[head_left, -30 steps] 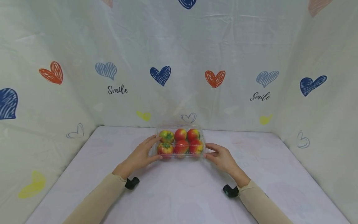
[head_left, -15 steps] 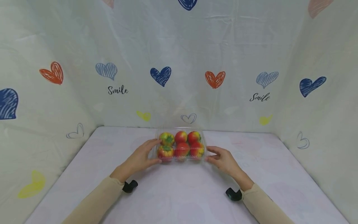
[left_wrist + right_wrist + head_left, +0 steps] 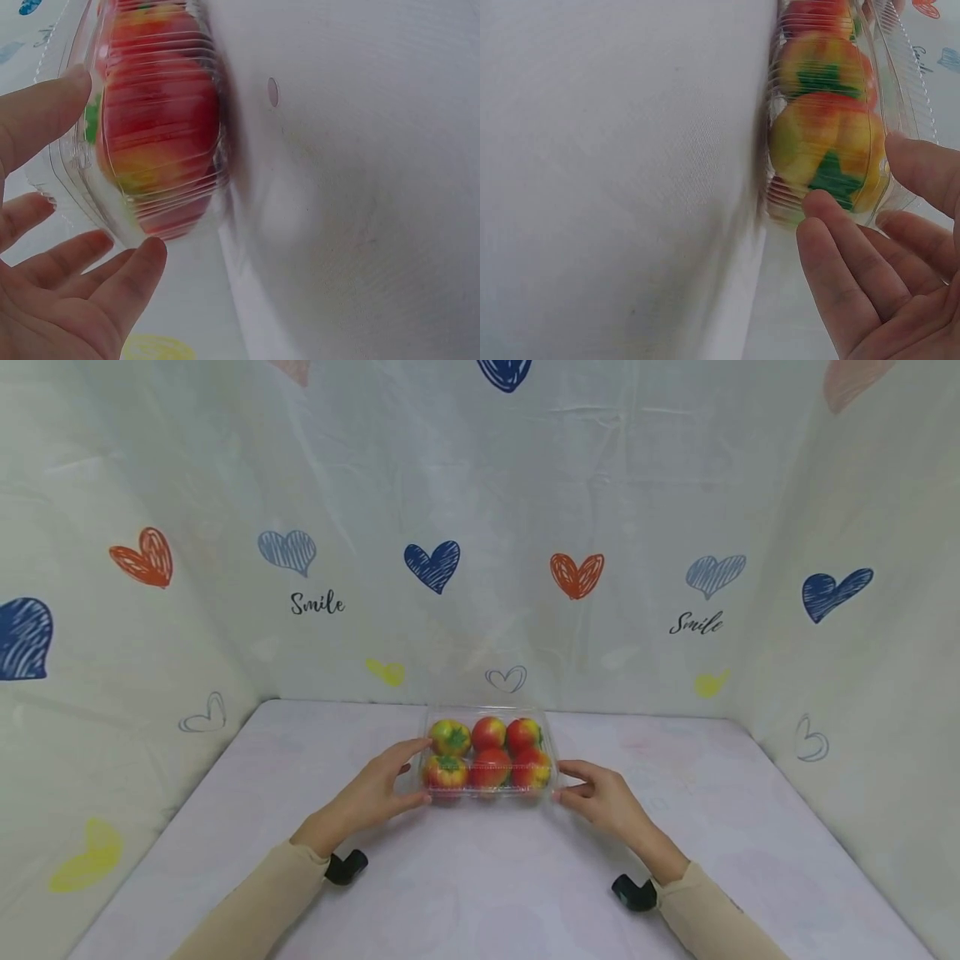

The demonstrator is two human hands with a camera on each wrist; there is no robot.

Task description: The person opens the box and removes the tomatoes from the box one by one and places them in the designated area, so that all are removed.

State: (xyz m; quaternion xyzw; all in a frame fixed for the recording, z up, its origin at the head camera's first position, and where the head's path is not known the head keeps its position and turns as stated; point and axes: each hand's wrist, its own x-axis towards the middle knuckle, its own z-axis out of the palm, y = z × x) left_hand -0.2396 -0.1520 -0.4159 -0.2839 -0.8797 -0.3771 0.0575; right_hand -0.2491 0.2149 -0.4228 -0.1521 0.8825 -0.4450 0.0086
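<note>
Here, left hand [image 3: 372, 793] and right hand [image 3: 604, 795], grips loose, fingers touching clear fruit box [image 3: 489, 752].

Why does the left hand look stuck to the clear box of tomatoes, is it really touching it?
Touching. In the left wrist view, the left hand has its fingers and thumb pressed against the clear box wall, with no gap showing.

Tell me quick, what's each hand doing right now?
Left hand: open, fingers touching the left end of the clear tomato box.
Right hand: open, fingertips at the box's right end.
</note>
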